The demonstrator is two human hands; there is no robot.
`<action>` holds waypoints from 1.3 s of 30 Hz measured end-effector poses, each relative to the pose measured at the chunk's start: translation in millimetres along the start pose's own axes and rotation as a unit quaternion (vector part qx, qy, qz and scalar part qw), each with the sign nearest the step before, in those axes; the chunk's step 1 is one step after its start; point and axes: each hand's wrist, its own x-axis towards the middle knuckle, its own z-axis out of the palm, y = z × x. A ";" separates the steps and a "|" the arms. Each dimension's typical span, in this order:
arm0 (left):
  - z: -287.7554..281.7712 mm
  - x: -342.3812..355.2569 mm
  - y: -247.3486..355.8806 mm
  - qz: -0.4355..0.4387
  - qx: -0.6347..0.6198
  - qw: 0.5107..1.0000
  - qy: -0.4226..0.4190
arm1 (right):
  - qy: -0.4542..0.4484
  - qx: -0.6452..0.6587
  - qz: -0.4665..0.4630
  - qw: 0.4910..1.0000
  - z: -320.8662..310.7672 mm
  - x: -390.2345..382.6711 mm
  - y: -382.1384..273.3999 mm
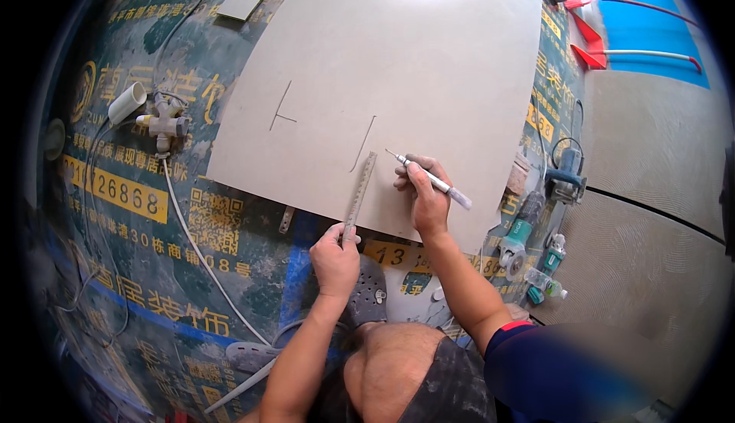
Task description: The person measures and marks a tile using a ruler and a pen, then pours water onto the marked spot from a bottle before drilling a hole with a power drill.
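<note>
A large beige tile (444, 55) lies in front of me, with dark pen lines drawn on its near left part. My left hand (337, 258) is at the tile's near edge, closed on one end of a narrow metal ruler (361, 189). The ruler reaches onto the tile, its far tip close below a long drawn line. In my right hand (429, 197), above the tile to the right of the ruler, is a white marker pen (433, 178). Its thin tip points up and left and seems just off the surface; contact cannot be made out.
Printed green floor sheeting (115, 254) surrounds the tile. At left stand a grey pipe fitting (167, 123) with a cable and a white tube (127, 103). On the right lie an angle grinder (517, 239), other power tools and red-handled tools on blue sheet (643, 17). My shoe (369, 293) is near the tile edge.
</note>
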 end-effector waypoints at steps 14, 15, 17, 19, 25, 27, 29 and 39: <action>-5.1 9.1 -17.2 -0.018 -0.032 0.999 -0.030 | -0.061 -0.050 0.020 0.997 11.3 10.4 -4.1; -5.9 9.5 -16.5 -0.020 -0.032 0.999 -0.036 | -0.068 -0.058 0.016 0.996 11.2 10.6 -3.8; -6.6 9.4 -15.1 -0.025 -0.032 0.998 -0.039 | -0.075 -0.067 0.013 0.995 11.1 11.0 -3.0; -7.5 9.3 -13.3 -0.031 -0.032 0.998 -0.043 | -0.082 -0.075 0.014 0.994 11.2 11.9 -1.9; -8.5 8.2 -5.8 -0.057 -0.049 0.996 -0.043 | -0.090 -0.080 0.017 0.993 15.8 14.3 -4.8; -8.0 8.4 -3.3 -0.063 -0.061 0.995 -0.043 | -0.091 -0.086 0.024 0.992 14.9 16.2 -5.9; -9.6 8.4 3.2 -0.072 -0.066 0.994 -0.050 | -0.092 -0.093 0.032 0.991 13.8 16.7 -6.9; 24.2 -10.6 -5.9 -0.097 -0.083 0.988 -0.092 | -0.049 -0.119 0.036 0.991 -14.5 5.8 -10.1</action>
